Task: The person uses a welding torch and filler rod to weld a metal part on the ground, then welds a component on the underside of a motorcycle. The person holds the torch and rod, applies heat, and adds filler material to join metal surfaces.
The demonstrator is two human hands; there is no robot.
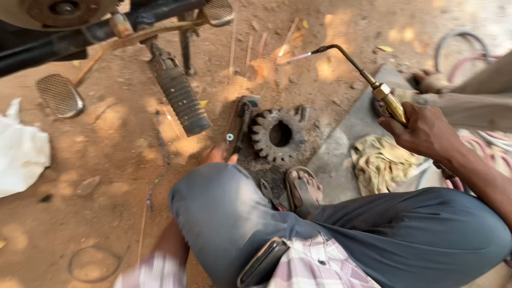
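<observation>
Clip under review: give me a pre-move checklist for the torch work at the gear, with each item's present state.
1. Right hand has a firm grip on the gas torch: ok.
2. Torch tip aimed at the rusty gear: not ok, it points away over the dirt.
3. Flame lit: cannot tell, only a faint streak shows.
4. Left hand clear of the gear: not ok, its fingers lie close beside it.
5. Sandalled foot clear of the gear: not ok, right next to it.
6. Yellow rag away from the tip: ok.

The gear (278, 134) lies on the ground ahead of the foot (305, 190), a footpeg (180, 98) to its left, a cloth (377, 161) right (on a slab (341, 140))
</observation>
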